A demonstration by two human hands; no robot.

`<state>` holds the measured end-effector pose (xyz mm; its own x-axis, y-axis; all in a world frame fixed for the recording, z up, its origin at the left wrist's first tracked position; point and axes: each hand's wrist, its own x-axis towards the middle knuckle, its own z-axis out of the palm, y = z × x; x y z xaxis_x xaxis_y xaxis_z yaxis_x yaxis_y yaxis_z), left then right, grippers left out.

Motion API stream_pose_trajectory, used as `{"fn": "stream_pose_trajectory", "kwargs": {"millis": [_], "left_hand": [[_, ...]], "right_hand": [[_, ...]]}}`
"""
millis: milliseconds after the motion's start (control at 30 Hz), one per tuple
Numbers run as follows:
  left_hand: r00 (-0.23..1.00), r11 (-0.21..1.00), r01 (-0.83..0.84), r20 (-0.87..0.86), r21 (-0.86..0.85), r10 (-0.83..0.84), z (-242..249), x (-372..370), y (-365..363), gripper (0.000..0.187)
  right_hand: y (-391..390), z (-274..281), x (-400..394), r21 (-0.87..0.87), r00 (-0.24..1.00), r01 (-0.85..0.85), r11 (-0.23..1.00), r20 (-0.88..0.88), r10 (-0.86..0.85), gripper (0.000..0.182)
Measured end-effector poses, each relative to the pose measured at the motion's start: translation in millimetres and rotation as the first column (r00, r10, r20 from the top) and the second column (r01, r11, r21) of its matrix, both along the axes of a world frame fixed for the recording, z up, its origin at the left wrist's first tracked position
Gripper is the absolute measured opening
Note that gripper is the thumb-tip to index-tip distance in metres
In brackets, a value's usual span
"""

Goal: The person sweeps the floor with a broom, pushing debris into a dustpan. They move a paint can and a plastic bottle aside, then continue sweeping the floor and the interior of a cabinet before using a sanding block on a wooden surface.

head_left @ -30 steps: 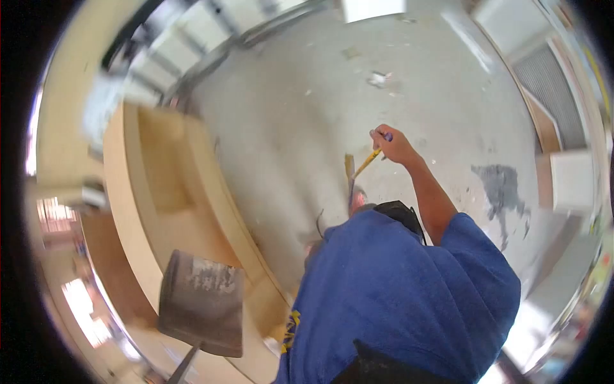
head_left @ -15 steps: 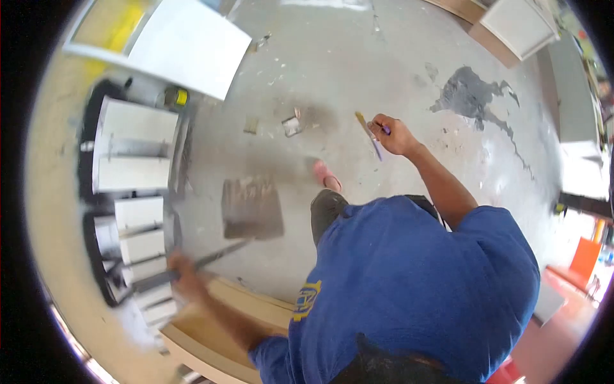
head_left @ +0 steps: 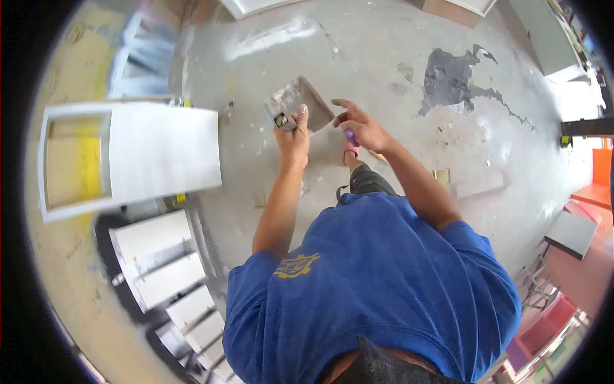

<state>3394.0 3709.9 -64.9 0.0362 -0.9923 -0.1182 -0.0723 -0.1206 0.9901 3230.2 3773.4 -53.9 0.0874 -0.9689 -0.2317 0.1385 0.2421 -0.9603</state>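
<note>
My left hand [head_left: 293, 137] is closed around the dark upper end of a long-handled dustpan's handle, thumb pointing forward. Beyond the fingers shows the dusty grey-brown dustpan [head_left: 314, 102]. Close by on the right, my right hand [head_left: 364, 131] has its forefinger stretched toward the pan, while the other fingers are bent around a purple handle. It appears to belong to a broom [head_left: 350, 136], mostly hidden beneath the hand and forearm. A pink shoe [head_left: 350, 148] is under the right hand.
White-painted panels [head_left: 163, 144] and a rack of white boards [head_left: 153, 240] line the left side. Dark patches [head_left: 448, 80] mark the concrete floor. A small flat scrap [head_left: 441, 176] lies right of my leg. White cabinets [head_left: 543, 32] and a stool [head_left: 569, 233] stand at right.
My left hand has swung from the far left to the front, bringing the dustpan with it. The right hand has come closer to the left, and the view has shifted.
</note>
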Motion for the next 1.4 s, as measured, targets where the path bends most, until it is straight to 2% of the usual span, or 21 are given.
{"fn": "stream_pose_trajectory", "kwargs": {"millis": [133,233,267,367,433,500,567,600,667,700,867,900,967,1067,1100,1133,1167,1267,1333,1367,1400], "left_hand": [[0.988,0.96,0.154,0.019,-0.234,-0.154,-12,-81,-92,0.034],[0.932,0.912,0.356,0.14,-0.205,-0.333,0,-117,-173,0.032],[0.906,0.868,0.394,0.286,-0.302,-0.311,4,-134,-201,0.031],[0.876,0.853,0.473,0.217,-0.222,-0.43,4,-175,-268,0.028],[0.933,0.814,0.36,0.196,-0.456,-0.303,7,-202,-306,0.026],[0.905,0.758,0.405,0.103,-0.511,-0.413,4,-217,-362,0.026],[0.713,0.678,0.634,-0.059,-0.372,-0.698,-8,-220,-412,0.026],[0.695,0.672,0.644,-0.089,-0.367,-0.714,-13,-229,-429,0.017],[0.493,0.519,0.789,-0.165,-0.329,-0.854,-3,-238,-462,0.015],[0.38,0.426,0.849,-0.199,-0.313,-0.904,2,-244,-477,0.014],[0.494,0.586,0.803,-0.433,-0.106,-0.755,1,-311,-547,0.008],[0.561,0.619,0.784,-0.379,-0.043,-0.736,-6,-324,-562,0.008],[0.617,0.641,0.756,-0.184,-0.129,-0.765,-39,-341,-594,0.01],[0.725,0.735,0.677,-0.193,0.024,-0.661,-77,-358,-630,0.012],[0.75,0.752,0.656,-0.163,0.059,-0.641,-89,-365,-636,0.013],[0.765,0.757,0.644,-0.105,0.111,-0.636,-96,-373,-638,0.012],[0.769,0.756,0.637,-0.047,0.151,-0.638,-100,-385,-641,0.012],[0.728,0.727,0.675,0.05,0.125,-0.684,-110,-447,-650,0.006],[0.699,0.698,0.715,0.061,-0.045,-0.712,-115,-486,-656,0.004],[0.657,0.657,0.753,0.125,-0.047,-0.744,-118,-505,-665,0.005],[0.616,0.619,0.784,0.188,-0.05,-0.765,-120,-522,-678,0.007]], "right_hand": [[-123,-26,-31,0.022,0.985,0.065,0.998,-0.164,-0.061,0.045],[-204,-6,-79,0.215,0.984,0.068,0.974,-0.179,-0.029,0.043],[-230,-21,-89,0.086,0.979,0.101,0.991,-0.187,-0.083,0.03],[-311,-40,-128,-0.096,0.93,-0.027,0.995,-0.366,-0.01,0.03],[-354,-29,-153,-0.18,0.882,-0.029,0.983,-0.468,-0.06,0.027],[-391,-30,-182,-0.203,0.861,-0.097,0.974,-0.509,-0.02,0.025],[-425,-46,-195,0.072,0.781,-0.161,0.984,-0.601,0.172,0.024],[-431,-19,-187,0.167,0.757,-0.029,0.986,-0.64,0.131,0.024],[-446,-42,-204,-0.109,0.582,-0.179,0.978,-0.813,0.017,0.025],[-458,-34,-210,0.055,0.467,-0.199,0.979,-0.873,0.144,0.026],[-507,-42,-261,-0.1,0.62,0.252,0.962,-0.747,-0.24,0.031],[-514,-39,-273,-0.092,0.631,0.363,0.927,-0.708,-0.317,0.032],[-504,-33,-297,0.037,0.626,0.609,0.792,-0.636,-0.451,0.032],[-451,-108,-320,0.152,0.542,0.825,0.544,-0.485,-0.686,0.024],[-428,-141,-314,0.216,0.524,0.838,0.501,-0.573,-0.63,0.032],[-410,-152,-316,0.145,0.6,0.617,0.773,-0.722,-0.344,0.036],[-402,-160,-325,0.127,0.532,0.307,0.943,-0.845,-0.059,0.04],[-399,-193,-366,0.461,0.35,0.559,0.689,-0.885,0.308,0.041],[-363,-247,-406,0.759,0.692,0.312,0.571,-0.594,0.411,0.044],[-355,-265,-426,0.851,0.804,0.15,0.503,-0.401,0.438,0.045],[-366,-249,-440,0.839,0.833,0.176,0.515,-0.406,0.376,0.047]]}}
